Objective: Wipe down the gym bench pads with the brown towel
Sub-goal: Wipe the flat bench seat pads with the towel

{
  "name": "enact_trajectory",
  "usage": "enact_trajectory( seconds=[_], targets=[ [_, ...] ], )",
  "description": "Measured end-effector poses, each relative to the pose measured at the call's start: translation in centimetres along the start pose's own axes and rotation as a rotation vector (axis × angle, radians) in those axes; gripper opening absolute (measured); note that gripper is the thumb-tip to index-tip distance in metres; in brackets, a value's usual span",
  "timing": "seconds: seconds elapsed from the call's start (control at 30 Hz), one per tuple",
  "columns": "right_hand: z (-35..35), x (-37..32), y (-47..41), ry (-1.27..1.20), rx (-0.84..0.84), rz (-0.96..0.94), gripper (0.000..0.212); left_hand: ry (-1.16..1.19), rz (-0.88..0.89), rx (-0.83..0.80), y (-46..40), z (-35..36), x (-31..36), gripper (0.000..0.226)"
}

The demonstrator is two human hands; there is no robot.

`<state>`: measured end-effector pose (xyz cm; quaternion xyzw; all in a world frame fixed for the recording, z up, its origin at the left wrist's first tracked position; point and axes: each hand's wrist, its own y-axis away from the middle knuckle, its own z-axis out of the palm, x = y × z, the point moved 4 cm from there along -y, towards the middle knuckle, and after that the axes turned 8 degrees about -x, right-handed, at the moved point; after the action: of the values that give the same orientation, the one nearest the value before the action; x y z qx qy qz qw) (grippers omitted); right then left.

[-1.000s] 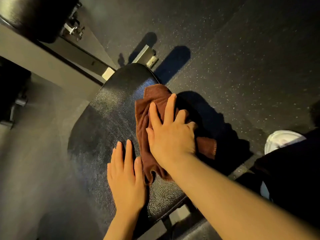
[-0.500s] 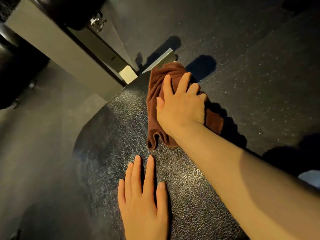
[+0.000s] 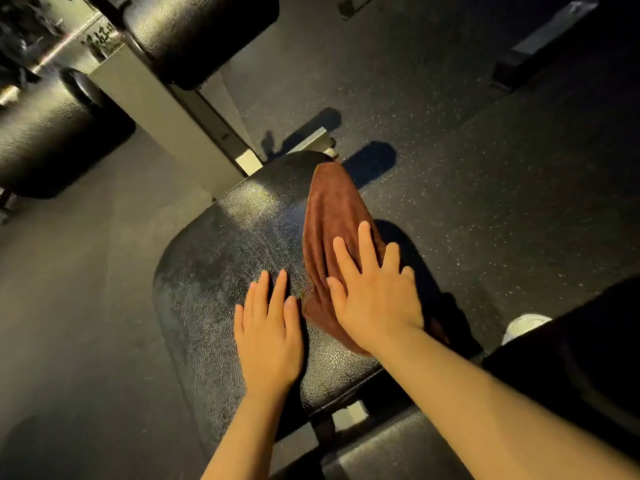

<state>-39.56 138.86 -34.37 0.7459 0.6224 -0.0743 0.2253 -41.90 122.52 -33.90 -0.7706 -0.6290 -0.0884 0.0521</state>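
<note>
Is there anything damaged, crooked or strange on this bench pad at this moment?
Nothing stands out. The brown cloth towel lies stretched along the right edge of the black textured bench pad, pressed flat by the right hand. The left hand rests flat beside it. The pad shows no tears.

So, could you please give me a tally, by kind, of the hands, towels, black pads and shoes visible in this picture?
Hands: 2, left hand and right hand
Brown towel: 1
Black pads: 4, seat pad, near pad, roller pad, left roller pad
White shoe: 1
Total: 8
</note>
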Motion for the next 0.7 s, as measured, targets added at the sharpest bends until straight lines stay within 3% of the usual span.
enact_trajectory(
  seconds=[0.1, 0.17, 0.33, 0.5, 0.6, 0.7],
  targets=[
    [1.3, 0.6, 3.9, -0.013, 0.074, 0.043, 0.059, 0.048, -0.014, -0.032, 0.9, 0.1, 0.4, 0.077],
    [2.2, 1.3, 6.1, -0.009, 0.028, 0.03, 0.063, 0.052, 0.001, -0.053, 2.3, 0.4, 1.0, 0.075],
    [2.5, 3.0, 7.7, -0.003, 0.021, -0.114, 0.073, 0.015, 0.243, -0.091, 6.6, 1.3, 1.8, 0.062],
    [1.6, 4.3, 7.4, 0.229, -0.094, -0.343, 0.093, 0.055, 0.286, -0.105, 9.2, 1.0, 0.6, 0.064],
    [1.2, 4.4, 6.8, 0.495, -0.007, -0.459, 0.084, 0.022, 0.214, -0.076, 11.0, 1.0, -0.8, 0.057],
    [1.3, 4.3, 6.4, 0.615, -0.028, -0.515, 0.079, 0.068, 0.138, -0.039, 12.9, 1.1, -2.4, 0.058]
  ],
)
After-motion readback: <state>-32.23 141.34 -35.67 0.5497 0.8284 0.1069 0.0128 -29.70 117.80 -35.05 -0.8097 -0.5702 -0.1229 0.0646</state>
